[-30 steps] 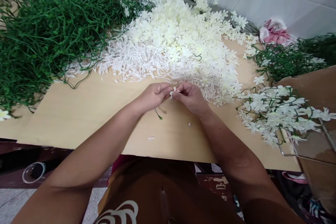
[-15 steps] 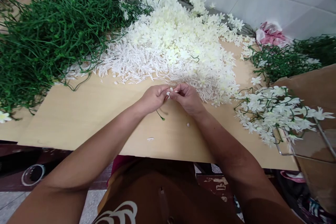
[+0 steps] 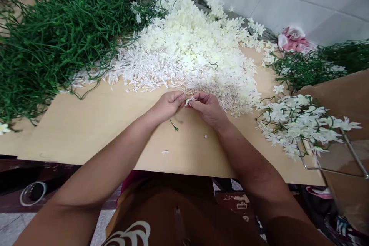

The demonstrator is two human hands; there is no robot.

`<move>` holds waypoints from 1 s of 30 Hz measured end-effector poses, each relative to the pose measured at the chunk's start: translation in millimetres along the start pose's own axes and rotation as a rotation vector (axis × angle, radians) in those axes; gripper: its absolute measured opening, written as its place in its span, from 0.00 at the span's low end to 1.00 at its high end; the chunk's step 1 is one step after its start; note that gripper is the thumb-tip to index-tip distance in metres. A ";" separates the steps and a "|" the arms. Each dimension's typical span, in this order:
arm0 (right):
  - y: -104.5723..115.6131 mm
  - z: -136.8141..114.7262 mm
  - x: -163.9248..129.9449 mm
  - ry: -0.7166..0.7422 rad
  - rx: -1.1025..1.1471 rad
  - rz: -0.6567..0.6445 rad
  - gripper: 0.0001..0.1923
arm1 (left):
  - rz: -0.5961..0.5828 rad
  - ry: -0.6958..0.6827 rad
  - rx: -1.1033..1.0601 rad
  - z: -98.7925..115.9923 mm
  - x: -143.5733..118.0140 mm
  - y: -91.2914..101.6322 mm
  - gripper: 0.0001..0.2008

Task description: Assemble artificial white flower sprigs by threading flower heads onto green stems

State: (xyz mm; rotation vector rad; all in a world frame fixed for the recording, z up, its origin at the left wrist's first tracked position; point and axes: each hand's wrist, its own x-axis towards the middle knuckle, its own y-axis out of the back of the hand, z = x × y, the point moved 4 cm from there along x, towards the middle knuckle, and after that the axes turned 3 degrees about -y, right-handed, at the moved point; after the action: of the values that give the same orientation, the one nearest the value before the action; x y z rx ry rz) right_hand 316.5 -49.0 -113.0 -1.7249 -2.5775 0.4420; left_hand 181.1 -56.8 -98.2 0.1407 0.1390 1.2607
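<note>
Over the middle of the tan board [image 3: 86,123], my two hands meet at a small white artificial flower [image 3: 189,101]. My left hand [image 3: 168,106] is closed around a green plastic stem [image 3: 173,125], whose free end hangs below the fingers. Thumb and fingertips of my right hand [image 3: 209,108] pinch the flower's white petals. Just beyond my hands lies a heap of loose white stamens [image 3: 152,67], with a mound of white artificial petals [image 3: 198,34] on and behind it. How flower and stem join is hidden by my fingertips.
A large pile of green stems [image 3: 66,34] covers the left side. Finished-looking white flowers on stems [image 3: 300,123] lie at right over a metal wire frame [image 3: 337,171], beside a cardboard box [image 3: 346,103]. More green stems [image 3: 305,67] sit behind. A tiled wall [image 3: 273,4] rises at the back.
The flower between my hands has turned, so its petals now point toward my right hand. My fingertips have drawn slightly apart, and the hanging stem has shifted a little left.
</note>
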 end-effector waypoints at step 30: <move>0.1 4.8 3.3 -0.053 0.035 0.104 0.16 | -0.027 -0.021 0.298 2.1 -1.8 11.1 0.18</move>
State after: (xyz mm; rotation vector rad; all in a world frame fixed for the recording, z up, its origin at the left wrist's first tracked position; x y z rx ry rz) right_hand 314.5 -47.1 -118.1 -1.8672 -2.5061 0.5392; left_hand 170.6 -55.3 -94.1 0.4074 0.3090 1.2058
